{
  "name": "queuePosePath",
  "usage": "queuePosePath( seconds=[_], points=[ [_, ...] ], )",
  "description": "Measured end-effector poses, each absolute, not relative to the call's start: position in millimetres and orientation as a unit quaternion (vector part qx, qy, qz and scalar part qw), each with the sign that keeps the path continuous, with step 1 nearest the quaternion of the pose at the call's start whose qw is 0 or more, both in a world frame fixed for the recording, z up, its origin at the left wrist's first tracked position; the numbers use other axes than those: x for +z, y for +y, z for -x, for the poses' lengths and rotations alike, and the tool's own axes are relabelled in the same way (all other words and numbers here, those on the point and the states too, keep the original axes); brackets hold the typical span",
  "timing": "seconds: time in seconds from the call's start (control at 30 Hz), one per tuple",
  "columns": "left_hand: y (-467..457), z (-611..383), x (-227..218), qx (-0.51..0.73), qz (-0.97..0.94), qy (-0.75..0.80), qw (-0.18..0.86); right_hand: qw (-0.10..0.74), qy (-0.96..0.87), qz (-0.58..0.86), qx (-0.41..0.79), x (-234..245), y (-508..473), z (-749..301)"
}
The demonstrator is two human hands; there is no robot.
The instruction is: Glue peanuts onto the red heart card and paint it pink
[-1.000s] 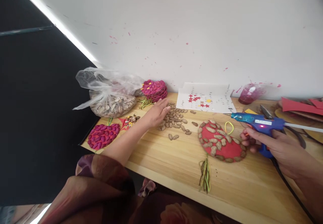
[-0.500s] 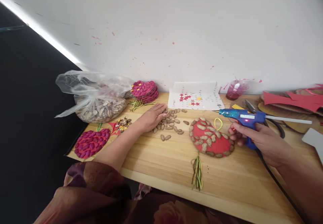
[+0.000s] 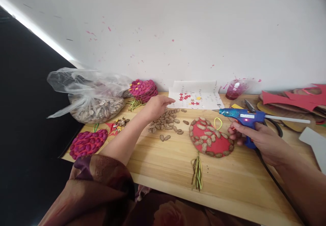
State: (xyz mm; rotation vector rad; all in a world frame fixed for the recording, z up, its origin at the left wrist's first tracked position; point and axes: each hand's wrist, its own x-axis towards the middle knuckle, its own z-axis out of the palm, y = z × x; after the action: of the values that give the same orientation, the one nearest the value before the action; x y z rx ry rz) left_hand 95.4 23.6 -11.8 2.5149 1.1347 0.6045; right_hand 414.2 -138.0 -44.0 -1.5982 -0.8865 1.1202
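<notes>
My left hand hovers just above a loose pile of peanuts on the wooden table. Its fingertips are pinched together and point right; what they hold is too small to see. My right hand grips a blue glue gun with a red light on, its nozzle pointing left above the upper right edge of a red heart cutout. Peanuts are stuck on the heart, a yellow loop sits at its top and a tassel hangs at its bottom.
A clear bag of peanut shells sits at the back left, beside a stack of pink hearts. Another pink heart lies near the left corner. A star sheet, a pink cup and red card pieces line the wall.
My left hand lay flat on the peanut pile and has now lifted off it with fingers pinched. The view has shifted slightly; the right hand keeps the glue gun by the heart.
</notes>
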Motion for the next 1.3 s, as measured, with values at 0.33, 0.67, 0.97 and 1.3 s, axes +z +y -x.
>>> queuePosePath(
  seconds=[0.33,0.67,0.97,1.3],
  points=[
    [23,-117,-31,0.096,-0.929,0.346,0.09,0.47,-0.354,0.666,0.459,-37,-139,-411],
    [25,-113,-52,0.107,-0.934,0.332,0.075,0.449,-0.369,0.669,0.463,-27,-141,-403],
    [27,-102,-31,0.14,-0.922,0.351,0.083,0.46,-0.356,0.676,0.452,-34,-140,-407],
    [42,-80,-24,0.113,-0.903,0.404,0.097,0.458,-0.331,0.695,0.445,-37,-140,-410]
  ],
)
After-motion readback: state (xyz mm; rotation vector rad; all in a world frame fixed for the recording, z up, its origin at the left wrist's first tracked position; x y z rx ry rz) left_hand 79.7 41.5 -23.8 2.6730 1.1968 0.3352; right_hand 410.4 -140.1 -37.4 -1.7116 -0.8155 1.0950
